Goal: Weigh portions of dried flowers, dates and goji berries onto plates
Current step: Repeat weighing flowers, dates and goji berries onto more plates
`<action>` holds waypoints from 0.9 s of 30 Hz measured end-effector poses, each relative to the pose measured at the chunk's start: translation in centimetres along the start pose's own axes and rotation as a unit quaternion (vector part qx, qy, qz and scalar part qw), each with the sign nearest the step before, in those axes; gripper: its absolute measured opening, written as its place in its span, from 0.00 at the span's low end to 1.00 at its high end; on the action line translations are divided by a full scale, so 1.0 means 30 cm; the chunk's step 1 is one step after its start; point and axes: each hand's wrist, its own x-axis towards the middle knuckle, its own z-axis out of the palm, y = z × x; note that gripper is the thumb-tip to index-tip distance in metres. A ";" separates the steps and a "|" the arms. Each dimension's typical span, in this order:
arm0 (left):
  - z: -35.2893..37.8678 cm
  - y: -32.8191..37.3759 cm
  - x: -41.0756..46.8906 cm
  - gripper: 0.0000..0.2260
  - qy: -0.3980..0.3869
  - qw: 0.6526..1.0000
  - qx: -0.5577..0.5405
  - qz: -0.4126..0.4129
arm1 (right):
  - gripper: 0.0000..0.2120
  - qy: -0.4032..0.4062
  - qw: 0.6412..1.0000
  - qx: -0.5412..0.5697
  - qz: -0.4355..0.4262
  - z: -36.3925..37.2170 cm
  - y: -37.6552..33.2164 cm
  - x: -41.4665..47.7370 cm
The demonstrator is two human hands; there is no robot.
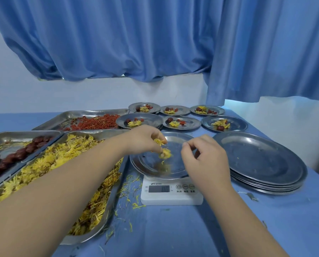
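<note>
L hand (145, 140) is over the plate (151, 164) on the scale (171, 193), grip pinching yellow flowers (159, 141). R hand (205, 156) is just beside, fingers curled; can't tell if its grip holds sth. More flowers fill the tray (109, 206) at left.

The scale (171, 198) reads "开/关" under its power button (178, 186); display blurred.

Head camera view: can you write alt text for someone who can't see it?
A left hand holds dried flowers over a plate on a scale, the right hand close beside it. Left of it lie trays of flowers, dates and goji berries; behind, six filled plates; right, a stack of empty plates.
</note>
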 end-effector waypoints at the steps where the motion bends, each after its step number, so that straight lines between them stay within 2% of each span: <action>1: -0.003 -0.007 0.004 0.13 -0.001 1.000 -0.001 -0.002 | 0.10 0.000 1.000 0.004 0.001 0.001 0.000 0.000; 10: -0.023 -0.046 -0.008 0.13 0.042 0.999 -0.016 0.005 | 0.11 -0.031 0.999 0.007 -0.016 0.019 -0.019 -0.016; 16: -0.039 -0.054 -0.062 0.07 0.076 0.996 -0.035 0.009 | 0.11 -0.051 0.997 0.002 -0.050 0.032 -0.033 -0.037; 21: -0.078 -0.129 -0.174 0.06 0.106 0.992 -0.070 -0.002 | 0.23 -0.066 0.991 0.000 -0.113 0.047 -0.053 -0.065; 24: -0.101 -0.199 -0.265 0.06 0.121 0.990 -0.069 -0.017 | 0.24 -0.075 0.990 0.008 -0.121 0.059 -0.066 -0.088; 27: -0.150 -0.270 -0.358 0.06 0.112 0.991 -0.061 -0.039 | 0.25 -0.085 0.983 0.069 -0.146 0.086 -0.112 -0.123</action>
